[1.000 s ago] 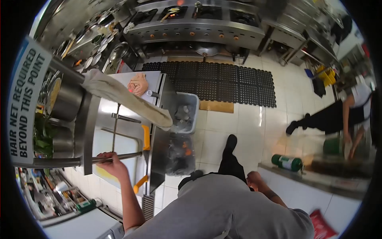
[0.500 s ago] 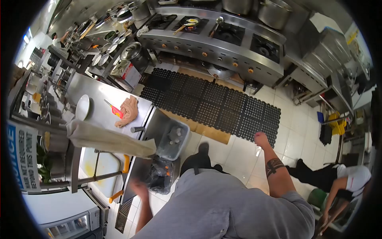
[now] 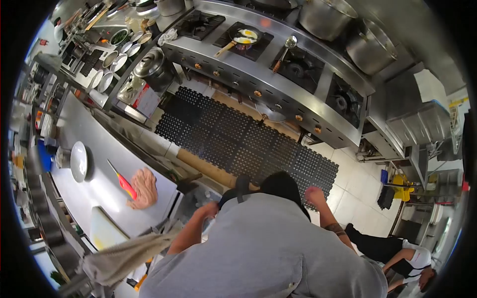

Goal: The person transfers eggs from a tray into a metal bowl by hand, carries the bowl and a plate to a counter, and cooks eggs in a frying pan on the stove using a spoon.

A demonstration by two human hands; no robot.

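Note:
My left hand [image 3: 211,209] is low beside my body at the counter's corner, near a plastic tub [image 3: 198,198]; its fingers are too indistinct to read. On the other side, my right hand [image 3: 314,195] hangs over the black floor mat with curled fingers and nothing visible in them. Ahead on the stove [image 3: 238,72], a frying pan [image 3: 231,34] with a wooden handle holds eggs [image 3: 247,34] over a lit burner. A ladle [image 3: 284,55] lies across the burner to its right. Neither hand touches these things.
The steel counter [image 3: 124,154] at left carries a white plate [image 3: 79,161], a red-handled lighter [image 3: 127,186] and a brown cloth [image 3: 145,188]. A beige towel [image 3: 124,256] hangs nearby. Black matting [image 3: 238,139] covers the floor. A co-worker [image 3: 402,256] bends at right.
I have moved forward toward the stove, which now looks closer. My left hand has come up and forward past the hanging towel; my right hand has drawn nearer my body.

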